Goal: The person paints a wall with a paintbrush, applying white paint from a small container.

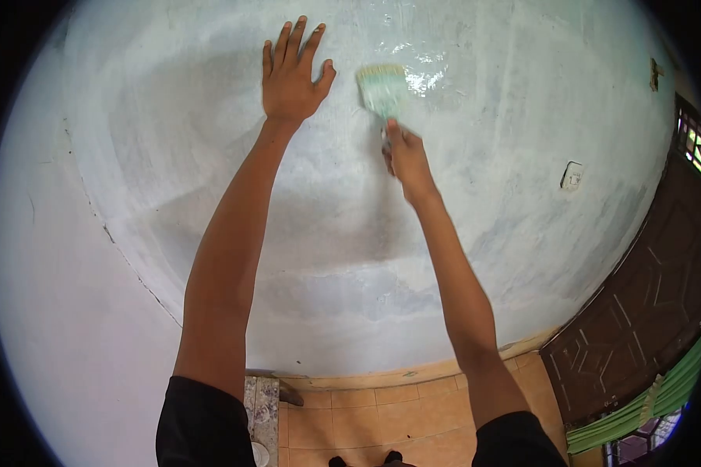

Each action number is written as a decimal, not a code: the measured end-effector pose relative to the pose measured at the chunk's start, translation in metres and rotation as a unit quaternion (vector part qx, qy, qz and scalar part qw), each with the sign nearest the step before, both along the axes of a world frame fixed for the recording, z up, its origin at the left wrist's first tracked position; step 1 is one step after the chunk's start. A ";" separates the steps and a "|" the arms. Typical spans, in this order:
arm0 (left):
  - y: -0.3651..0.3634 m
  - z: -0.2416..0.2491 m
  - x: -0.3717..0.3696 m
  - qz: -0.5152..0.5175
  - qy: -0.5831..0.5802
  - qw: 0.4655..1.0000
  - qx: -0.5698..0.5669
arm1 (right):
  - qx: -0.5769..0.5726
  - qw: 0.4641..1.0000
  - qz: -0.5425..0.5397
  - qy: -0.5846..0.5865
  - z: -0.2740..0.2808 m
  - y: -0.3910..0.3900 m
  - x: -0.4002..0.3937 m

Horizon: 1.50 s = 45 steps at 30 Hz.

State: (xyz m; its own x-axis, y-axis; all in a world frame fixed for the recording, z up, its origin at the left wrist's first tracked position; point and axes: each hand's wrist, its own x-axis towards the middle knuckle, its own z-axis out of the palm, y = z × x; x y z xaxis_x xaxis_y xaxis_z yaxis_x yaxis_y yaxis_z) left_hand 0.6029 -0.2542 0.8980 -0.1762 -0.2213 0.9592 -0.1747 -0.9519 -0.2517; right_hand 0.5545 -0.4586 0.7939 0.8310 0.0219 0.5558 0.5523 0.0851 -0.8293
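My left hand (294, 82) lies against the pale, patchy wall (491, 148) with its fingers spread. To the right of it, my right hand (405, 156) is closed around the handle of a wide paintbrush (384, 89), thumb uppermost. The brush points upward, its bristles pale green with yellowish tips, and they appear to be against the wall. A wet, shiny patch (427, 74) shows on the wall just right of the bristles. Most of the handle is hidden in my right hand.
A light switch (572, 176) is on the wall at right, near a dark brown carved door (631, 303) and a green curtain (650, 405). Below, a paint-spotted bench (263, 409) stands by my left elbow on the orange tiled floor (366, 416). A small hole (656, 75) is at upper right.
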 end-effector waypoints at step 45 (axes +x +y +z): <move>-0.007 0.001 -0.009 0.010 0.008 1.000 0.003 | 0.097 0.995 -0.002 0.019 0.047 -0.106 -0.012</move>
